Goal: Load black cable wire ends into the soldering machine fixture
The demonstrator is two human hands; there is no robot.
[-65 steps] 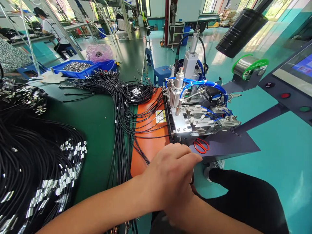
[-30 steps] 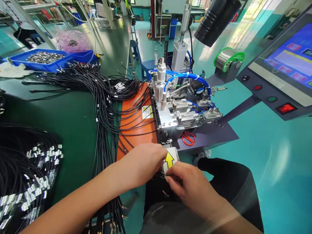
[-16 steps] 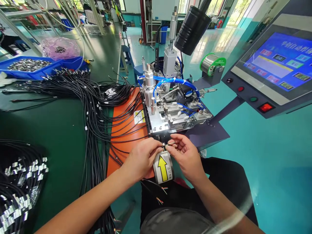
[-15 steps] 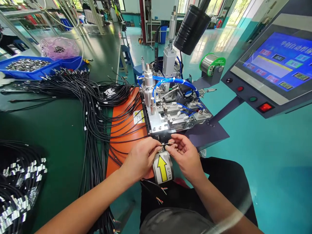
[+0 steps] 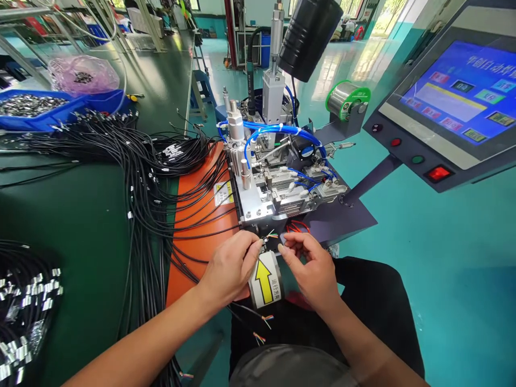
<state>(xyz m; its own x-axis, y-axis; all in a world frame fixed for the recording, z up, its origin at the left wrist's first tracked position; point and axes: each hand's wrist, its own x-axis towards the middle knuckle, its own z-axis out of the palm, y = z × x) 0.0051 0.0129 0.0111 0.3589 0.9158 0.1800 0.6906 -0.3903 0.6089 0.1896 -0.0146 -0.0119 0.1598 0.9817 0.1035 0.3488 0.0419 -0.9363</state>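
Observation:
Between thumb and forefinger, my left hand pinches a black cable near its stripped end. Thin coloured wires fan out from that end, just past the fingertips. My right hand is to the right of the wires, thumb and forefinger slightly apart, nothing seen between them. Below the hands is a metal cylinder with a yellow arrow label. A benchtop machine with blue air tubes stands right in front of the hands. Two more stripped cable ends hang by my lap.
Black cables run in a thick bundle over the green table and an orange surface. Blue trays hold small metal parts. A tilted control screen and a solder wire spool stand on the right.
My right fingers have come off the wires and moved slightly away to the right. The coloured wires now show spread apart, with the left hand keeping its pinch. The view has shifted slightly.

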